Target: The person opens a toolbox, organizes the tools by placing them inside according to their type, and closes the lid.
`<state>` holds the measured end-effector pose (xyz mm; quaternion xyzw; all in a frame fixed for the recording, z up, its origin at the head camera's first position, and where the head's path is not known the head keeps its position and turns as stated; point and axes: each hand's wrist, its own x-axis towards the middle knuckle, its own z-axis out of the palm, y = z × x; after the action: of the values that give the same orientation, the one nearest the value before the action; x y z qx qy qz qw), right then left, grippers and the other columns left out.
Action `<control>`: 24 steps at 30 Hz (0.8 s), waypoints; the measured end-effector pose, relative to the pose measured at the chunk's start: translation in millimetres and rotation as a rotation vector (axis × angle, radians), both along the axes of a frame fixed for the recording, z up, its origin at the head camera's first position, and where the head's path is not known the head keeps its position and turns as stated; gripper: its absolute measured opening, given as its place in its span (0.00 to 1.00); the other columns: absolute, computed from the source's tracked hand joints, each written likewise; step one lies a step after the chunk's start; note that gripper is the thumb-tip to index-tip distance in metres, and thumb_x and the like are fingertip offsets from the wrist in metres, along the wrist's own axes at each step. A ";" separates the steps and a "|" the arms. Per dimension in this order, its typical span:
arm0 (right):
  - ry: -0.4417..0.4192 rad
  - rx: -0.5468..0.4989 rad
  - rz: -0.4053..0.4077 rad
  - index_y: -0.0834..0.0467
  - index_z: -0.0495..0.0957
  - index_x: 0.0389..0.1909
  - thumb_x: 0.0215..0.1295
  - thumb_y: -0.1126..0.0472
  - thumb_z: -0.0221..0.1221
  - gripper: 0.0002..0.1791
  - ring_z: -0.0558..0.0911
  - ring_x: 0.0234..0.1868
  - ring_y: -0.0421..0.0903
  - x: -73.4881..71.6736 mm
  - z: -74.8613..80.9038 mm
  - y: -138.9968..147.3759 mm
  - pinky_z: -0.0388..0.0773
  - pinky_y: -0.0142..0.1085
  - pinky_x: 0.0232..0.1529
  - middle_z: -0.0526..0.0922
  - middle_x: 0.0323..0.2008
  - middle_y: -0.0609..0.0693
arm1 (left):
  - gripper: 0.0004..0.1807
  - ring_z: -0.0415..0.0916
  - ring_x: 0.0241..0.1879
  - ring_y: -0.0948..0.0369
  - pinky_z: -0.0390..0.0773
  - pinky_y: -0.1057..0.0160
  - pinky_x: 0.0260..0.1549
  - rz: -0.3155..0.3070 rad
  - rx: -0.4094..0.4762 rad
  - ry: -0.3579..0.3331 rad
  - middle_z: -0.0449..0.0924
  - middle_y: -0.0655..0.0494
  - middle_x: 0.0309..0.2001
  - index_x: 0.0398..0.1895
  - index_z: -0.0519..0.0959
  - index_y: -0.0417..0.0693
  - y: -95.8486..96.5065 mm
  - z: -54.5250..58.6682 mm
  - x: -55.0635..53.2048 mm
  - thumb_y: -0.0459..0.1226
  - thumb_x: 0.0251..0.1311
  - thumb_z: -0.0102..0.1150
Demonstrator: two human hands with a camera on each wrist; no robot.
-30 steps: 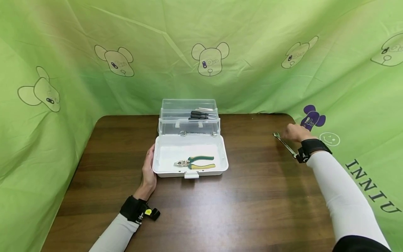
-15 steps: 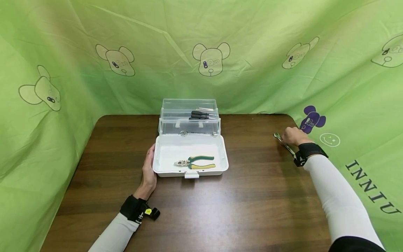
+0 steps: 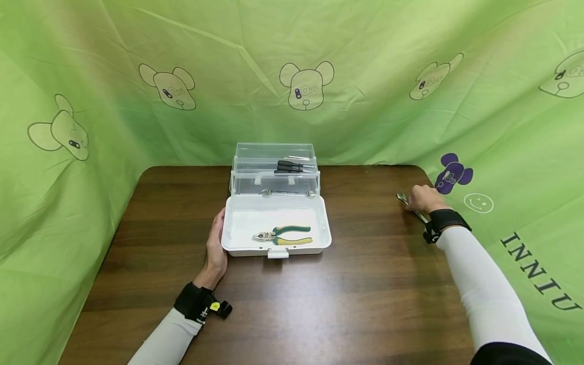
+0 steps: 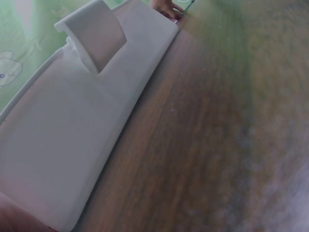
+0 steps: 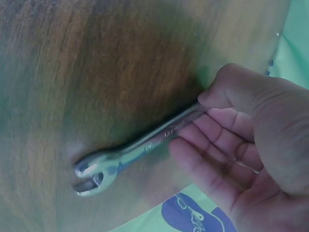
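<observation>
Near the table's right edge, my right hand (image 3: 426,198) pinches a silver wrench (image 3: 402,197) between thumb and fingers. The right wrist view shows the thumb on the wrench's (image 5: 145,144) shaft, its open-jaw end pointing away from the palm. My left hand (image 3: 215,253) lies along the left side of a white toolbox (image 3: 244,213), fingers extended against its wall. Combination pliers (image 3: 292,241) with green and yellow handles lie inside the box's white base. The left wrist view shows the box's front wall (image 4: 63,130) and latch (image 4: 99,38).
Behind the base, clear fold-out trays (image 3: 242,185) hold black-handled screwdrivers (image 3: 289,167) and another wrench (image 3: 287,193). A green curtain (image 3: 356,126) hangs at the back and sides of the brown wooden table (image 3: 356,284).
My right hand has shifted slightly left and down along the wrench, its fingers now against the shaft. The wrench's head stays in nearly the same spot. My left hand and the toolbox have not moved.
</observation>
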<state>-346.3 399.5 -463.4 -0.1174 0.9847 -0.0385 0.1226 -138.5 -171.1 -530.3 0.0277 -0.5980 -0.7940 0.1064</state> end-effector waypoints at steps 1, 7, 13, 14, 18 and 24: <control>0.000 0.005 0.003 0.59 0.79 0.22 0.57 0.61 0.70 0.10 0.81 0.30 0.58 -0.2 -0.9 -1.0 0.79 0.56 0.34 0.81 0.26 0.56 | 0.35 0.46 0.83 0.52 0.44 0.48 0.81 0.001 0.001 -0.001 0.50 0.42 0.84 0.84 0.51 0.35 -0.1 -0.3 0.1 0.47 0.84 0.28; 0.040 0.046 0.029 0.58 0.74 0.17 0.54 0.59 0.75 0.18 0.79 0.29 0.58 -1.8 -9.5 -2.3 0.78 0.58 0.34 0.78 0.25 0.56 | 0.35 0.45 0.83 0.52 0.43 0.48 0.81 0.001 -0.005 -0.014 0.49 0.43 0.84 0.84 0.50 0.36 -0.4 -0.2 0.3 0.47 0.84 0.28; 0.082 0.044 0.053 0.57 0.70 0.15 0.53 0.59 0.76 0.22 0.78 0.28 0.57 0.1 -12.6 -3.0 0.78 0.59 0.32 0.76 0.23 0.56 | 0.35 0.45 0.83 0.52 0.45 0.49 0.81 0.000 0.005 -0.007 0.50 0.43 0.84 0.84 0.51 0.36 -0.8 0.7 -1.1 0.47 0.84 0.29; 0.087 0.037 0.056 0.57 0.70 0.16 0.53 0.59 0.76 0.22 0.78 0.27 0.57 0.7 -12.5 -3.0 0.77 0.58 0.31 0.75 0.23 0.55 | 0.35 0.46 0.83 0.52 0.45 0.49 0.81 0.000 0.009 -0.005 0.50 0.43 0.84 0.84 0.51 0.36 -0.9 0.8 -1.3 0.48 0.84 0.29; 0.127 0.011 0.069 0.58 0.70 0.16 0.54 0.61 0.75 0.21 0.76 0.26 0.56 4.6 -12.5 -1.5 0.76 0.56 0.30 0.74 0.21 0.54 | 0.35 0.46 0.83 0.52 0.46 0.50 0.81 0.002 0.013 -0.005 0.50 0.42 0.84 0.84 0.51 0.35 -0.4 0.8 -1.3 0.47 0.84 0.29; 0.228 0.024 0.110 0.62 0.72 0.17 0.54 0.69 0.67 0.14 0.81 0.26 0.65 9.1 -13.6 4.0 0.78 0.62 0.30 0.78 0.20 0.61 | 0.35 0.46 0.83 0.52 0.46 0.51 0.81 0.007 0.019 -0.009 0.50 0.42 0.84 0.84 0.51 0.35 0.0 1.1 -0.2 0.47 0.84 0.28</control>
<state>-337.2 403.5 -477.0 -0.1735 0.9847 -0.0063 0.0130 -138.7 -171.2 -529.2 0.0342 -0.5908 -0.7991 0.1062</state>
